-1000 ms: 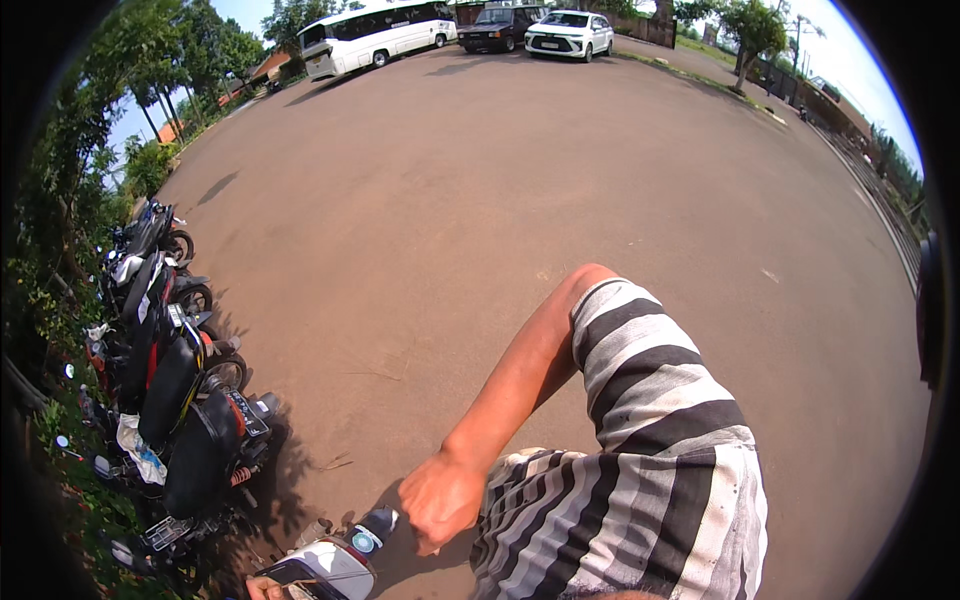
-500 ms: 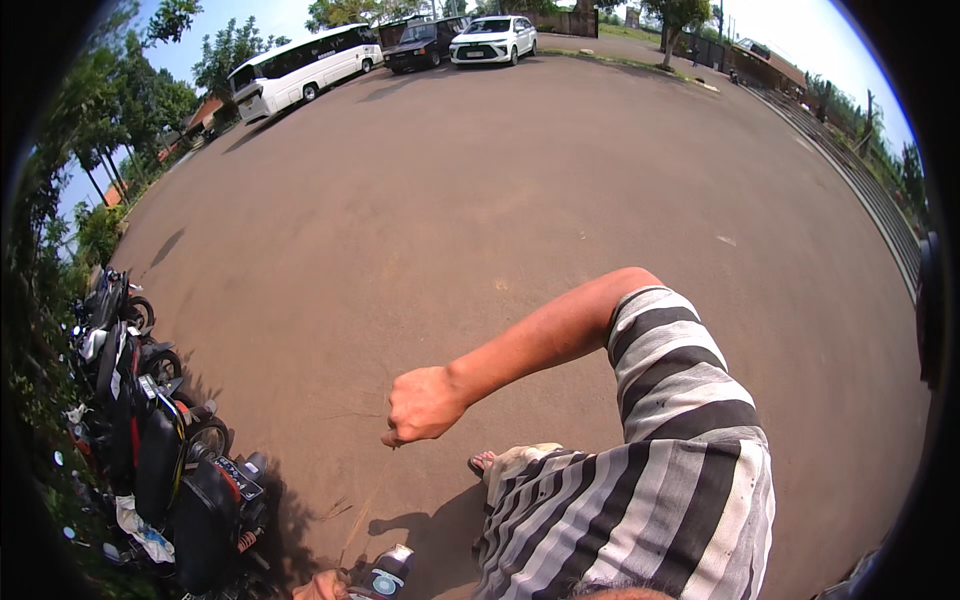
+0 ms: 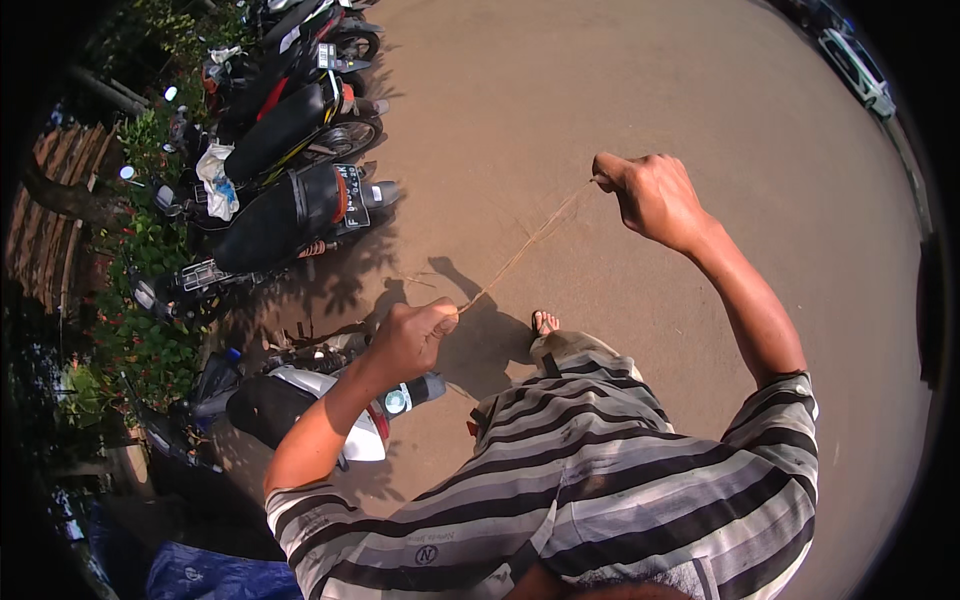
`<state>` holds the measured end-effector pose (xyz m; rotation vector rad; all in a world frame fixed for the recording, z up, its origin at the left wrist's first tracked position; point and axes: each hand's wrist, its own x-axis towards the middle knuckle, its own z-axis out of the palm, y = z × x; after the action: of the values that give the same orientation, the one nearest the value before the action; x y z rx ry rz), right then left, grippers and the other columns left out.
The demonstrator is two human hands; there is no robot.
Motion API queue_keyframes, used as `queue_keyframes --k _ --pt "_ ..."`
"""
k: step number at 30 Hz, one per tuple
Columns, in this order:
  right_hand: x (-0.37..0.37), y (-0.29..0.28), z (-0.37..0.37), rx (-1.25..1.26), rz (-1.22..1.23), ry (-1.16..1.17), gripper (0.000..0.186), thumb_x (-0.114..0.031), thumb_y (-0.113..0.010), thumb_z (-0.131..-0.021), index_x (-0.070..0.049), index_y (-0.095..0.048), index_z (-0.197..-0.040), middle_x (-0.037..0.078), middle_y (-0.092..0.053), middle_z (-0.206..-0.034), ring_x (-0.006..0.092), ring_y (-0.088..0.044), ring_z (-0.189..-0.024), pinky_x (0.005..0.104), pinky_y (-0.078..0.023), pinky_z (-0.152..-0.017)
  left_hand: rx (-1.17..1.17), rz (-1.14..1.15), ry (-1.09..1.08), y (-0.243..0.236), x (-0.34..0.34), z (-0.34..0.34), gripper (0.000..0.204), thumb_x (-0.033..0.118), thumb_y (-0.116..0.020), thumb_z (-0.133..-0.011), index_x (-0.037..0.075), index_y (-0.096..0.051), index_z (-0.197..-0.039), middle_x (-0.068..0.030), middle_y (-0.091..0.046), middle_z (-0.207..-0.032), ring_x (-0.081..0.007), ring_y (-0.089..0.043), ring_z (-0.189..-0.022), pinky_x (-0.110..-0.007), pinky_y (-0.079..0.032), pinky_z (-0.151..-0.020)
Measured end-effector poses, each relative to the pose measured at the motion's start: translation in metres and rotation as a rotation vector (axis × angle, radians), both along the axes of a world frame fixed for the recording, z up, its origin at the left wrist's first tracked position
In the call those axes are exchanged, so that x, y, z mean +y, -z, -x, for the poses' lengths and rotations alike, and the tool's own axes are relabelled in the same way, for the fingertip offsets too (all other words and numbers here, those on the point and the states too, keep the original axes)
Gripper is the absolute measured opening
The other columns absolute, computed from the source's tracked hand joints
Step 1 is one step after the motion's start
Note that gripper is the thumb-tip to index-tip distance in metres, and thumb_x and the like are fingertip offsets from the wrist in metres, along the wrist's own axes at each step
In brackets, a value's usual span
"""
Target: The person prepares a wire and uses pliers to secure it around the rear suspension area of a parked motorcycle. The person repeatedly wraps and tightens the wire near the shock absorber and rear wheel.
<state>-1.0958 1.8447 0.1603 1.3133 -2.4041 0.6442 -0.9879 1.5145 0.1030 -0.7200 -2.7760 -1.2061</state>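
A thin tan strand, like twine or dry plant fibre (image 3: 530, 243), stretches slantwise between my hands above the pavement. Its near end is pinched in my left hand (image 3: 412, 335), whose fingers are closed. The far end comes out of my right hand (image 3: 655, 200), a closed fist held farther forward and to the right. The strand looks nearly straight and seems to have more than one thread. Below my left forearm is a white and black motorcycle (image 3: 330, 395), partly hidden by the arm.
Several parked motorcycles (image 3: 270, 225) line the left side, beside green plants (image 3: 165, 345). A blue tarp (image 3: 215, 575) lies at the lower left. Brown pavement (image 3: 500, 90) spreads ahead and right. My sandalled foot (image 3: 545, 322) shows below, and a white car (image 3: 857, 70) stands far right.
My view has swung down and to the left. My left hand, earlier at the lower edge, is now fully visible. The strand shows clearly between both hands; my right hand is still closed.
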Motion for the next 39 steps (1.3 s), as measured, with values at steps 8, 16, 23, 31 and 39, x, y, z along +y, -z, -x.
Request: queue_keyframes --k 8,16,23,31,39 --pt "-0.041 0.037 0.121 -0.216 -0.46 -0.226 0.022 0.003 -0.066 -0.072 0.0 -0.065 -0.094 0.019 -0.063 -0.066 0.0366 -0.064 -0.06 0.0462 -0.046 -0.052 -0.261 0.02 -0.131 0.066 -0.034 0.059 0.044 0.044 -0.046 -0.109 0.003 -0.063 -0.116 -0.0048 -0.066 -0.079 -0.0192 -0.063 -0.077 -0.036 -0.051 -0.075" --pt "-0.13 0.05 0.203 -0.037 -0.349 -0.43 0.013 -0.005 -0.064 -0.085 0.002 -0.063 -0.095 0.016 -0.063 -0.066 0.0343 -0.069 -0.063 0.0442 -0.051 -0.054 -0.407 -0.374 -0.538 0.05 0.013 0.079 0.036 0.03 -0.047 -0.111 0.002 -0.064 -0.099 -0.0004 -0.055 -0.067 -0.0102 -0.05 -0.06 -0.028 -0.043 -0.059" --pt "-0.243 0.027 0.194 -0.199 -0.131 -0.83 0.02 -0.006 -0.063 -0.081 0.0 -0.065 -0.1 0.014 -0.064 -0.07 0.0294 -0.065 -0.058 0.0409 -0.05 -0.051 -0.188 -0.165 -0.51 0.054 -0.06 0.054 0.024 0.015 -0.053 -0.104 0.001 -0.06 -0.086 -0.0157 -0.062 -0.069 -0.037 -0.064 -0.067 -0.039 -0.048 -0.061" --pt "-0.412 0.036 0.19 -0.235 -0.17 -0.882 0.023 -0.002 -0.061 -0.079 -0.003 -0.066 -0.101 0.015 -0.064 -0.066 0.0325 -0.063 -0.054 0.0416 -0.045 -0.048 -0.138 -0.294 -0.818 0.056 -0.176 0.025 0.012 0.009 -0.061 -0.094 0.002 -0.058 -0.086 -0.0195 -0.056 -0.062 -0.0406 -0.06 -0.059 -0.045 -0.046 -0.06" --pt "-0.537 0.059 0.146 -0.518 -0.426 -0.974 0.01 -0.005 -0.065 -0.093 -0.004 -0.064 -0.103 0.02 -0.068 -0.076 0.039 -0.069 -0.071 0.0458 -0.051 -0.059 -0.278 -0.975 -1.152 0.066 -0.317 -0.017 0.038 0.028 -0.044 -0.112 0.004 -0.056 -0.086 0.0019 -0.042 -0.061 -0.0077 -0.037 -0.055 -0.026 -0.033 -0.056"
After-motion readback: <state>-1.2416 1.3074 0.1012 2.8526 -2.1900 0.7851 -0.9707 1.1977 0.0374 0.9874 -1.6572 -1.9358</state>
